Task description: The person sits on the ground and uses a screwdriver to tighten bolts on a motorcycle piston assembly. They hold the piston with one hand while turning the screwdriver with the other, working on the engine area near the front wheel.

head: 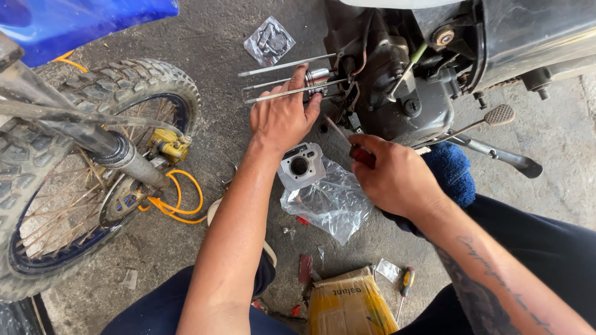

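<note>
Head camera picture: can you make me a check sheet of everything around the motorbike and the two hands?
Surface: rough grey concrete floor, dusty and stained.
Job's things: left hand grips the piston among long metal studs sticking out of the engine. Right hand holds a red-handled tool, tip toward the engine. Grey cylinder block lies on a clear plastic bag.
Clutter: gasket packet, cardboard box, small screwdriver, blue cloth.
Hands: both closed on their things.
Cables: orange hose looped by the wheel.
Surroundings: knobbly front wheel, blue fender, kick lever.
</note>
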